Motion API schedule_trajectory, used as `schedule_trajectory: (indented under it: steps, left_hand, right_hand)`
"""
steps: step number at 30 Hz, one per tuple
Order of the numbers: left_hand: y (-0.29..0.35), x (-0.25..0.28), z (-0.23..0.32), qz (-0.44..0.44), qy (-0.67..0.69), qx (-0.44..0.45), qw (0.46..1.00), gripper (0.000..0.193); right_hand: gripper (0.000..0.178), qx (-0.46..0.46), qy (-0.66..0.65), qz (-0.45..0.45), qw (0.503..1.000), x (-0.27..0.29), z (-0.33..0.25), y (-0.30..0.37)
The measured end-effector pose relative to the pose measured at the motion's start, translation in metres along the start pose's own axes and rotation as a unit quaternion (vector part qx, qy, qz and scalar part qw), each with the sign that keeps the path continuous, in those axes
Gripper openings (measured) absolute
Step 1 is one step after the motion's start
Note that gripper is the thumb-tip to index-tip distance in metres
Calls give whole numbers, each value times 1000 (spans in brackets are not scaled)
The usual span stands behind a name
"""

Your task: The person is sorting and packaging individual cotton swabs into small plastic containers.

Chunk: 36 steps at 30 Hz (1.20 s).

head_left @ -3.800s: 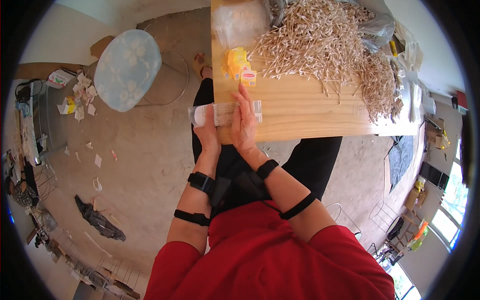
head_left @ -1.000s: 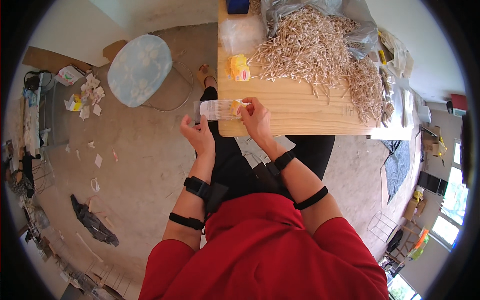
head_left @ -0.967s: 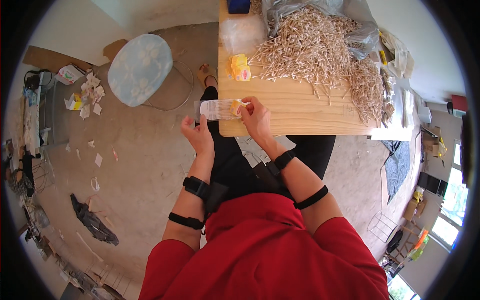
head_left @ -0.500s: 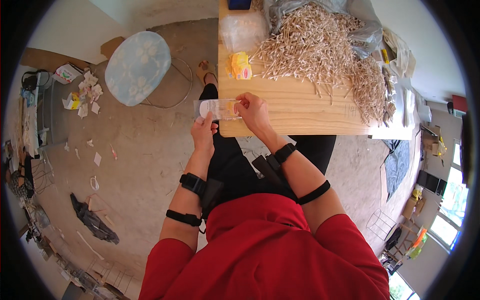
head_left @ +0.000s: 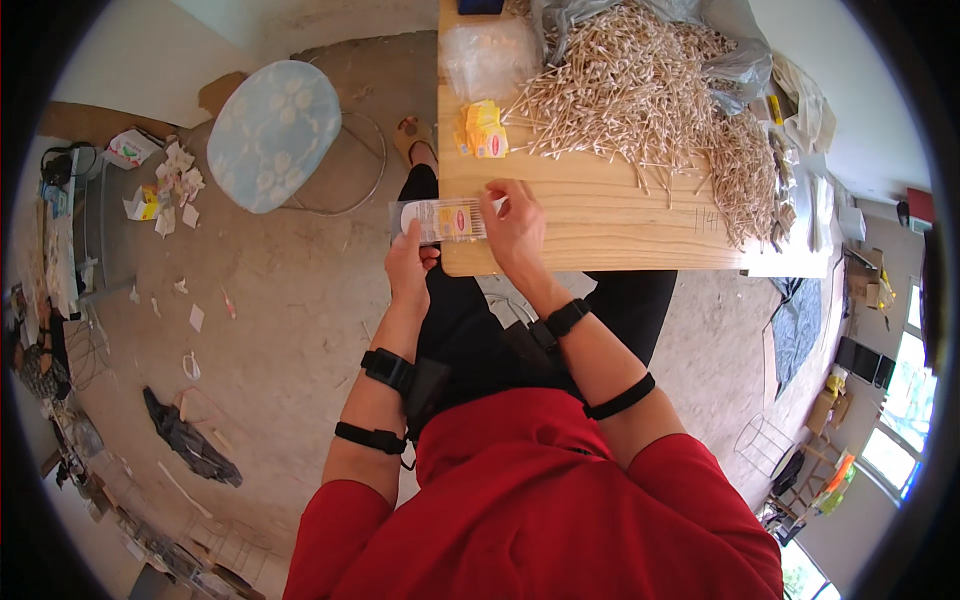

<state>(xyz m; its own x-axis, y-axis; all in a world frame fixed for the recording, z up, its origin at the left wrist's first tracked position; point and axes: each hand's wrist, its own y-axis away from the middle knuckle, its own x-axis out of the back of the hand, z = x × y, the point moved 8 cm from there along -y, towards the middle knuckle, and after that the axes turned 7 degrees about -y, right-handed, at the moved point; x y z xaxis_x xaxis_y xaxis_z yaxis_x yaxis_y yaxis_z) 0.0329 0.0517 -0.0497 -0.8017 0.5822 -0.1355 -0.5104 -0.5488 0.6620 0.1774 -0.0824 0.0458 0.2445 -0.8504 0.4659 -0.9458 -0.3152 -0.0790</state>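
Observation:
A clear plastic bag (head_left: 443,221) lies lengthwise between my hands, over the table's near left corner. Inside it show cotton swabs, a white round-ended piece and a small yellow card with a red oval. My left hand (head_left: 408,264) grips the bag's left end, thumb on top and fingers beneath. At the bag's right end is my right hand (head_left: 517,228), its fingers curled and its thumb and forefinger at the edge; the exact contact is partly hidden. Beyond them, a big heap of loose cotton swabs (head_left: 630,95) covers the back of the wooden table (head_left: 600,215).
Left of the heap lie yellow cards (head_left: 484,130) and a stack of clear bags (head_left: 490,60). A grey plastic bag (head_left: 742,65) stands behind the swabs. A stool with a pale blue cover (head_left: 273,137) stands on the floor at left, near scattered paper scraps (head_left: 178,175).
My right hand has shifted slightly right along the bag, uncovering the yellow card with the red oval inside. My left hand keeps its grip at the left end.

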Motion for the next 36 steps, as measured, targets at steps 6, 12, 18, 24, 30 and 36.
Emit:
schedule_trajectory:
  steps: [6, 12, 18, 24, 30, 36]
  left_hand:
    - [-16, -14, 7, -79, 12, -65, 995, 36]
    - [-12, -28, 14, -3, 32, -93, 995, 41]
    - [-15, -27, 9, 13, 25, -92, 995, 40]
    - [-15, -26, 8, -2, 27, -84, 996, 40]
    - [-21, -21, 9, -29, 13, -56, 998, 46]
    - [-19, -20, 21, -11, -51, -136, 989, 47]
  right_hand:
    - [23, 72, -136, 44, 987, 7, 6, 16]
    - [29, 37, -175, 26, 983, -25, 8, 24]
    - [29, 2, -234, 49, 971, -33, 17, 27]
    - [27, -7, -265, 57, 962, -40, 7, 28]
    - [27, -20, -295, 90, 951, -24, 13, 38]
    - [30, -49, -365, 88, 926, -13, 18, 47]
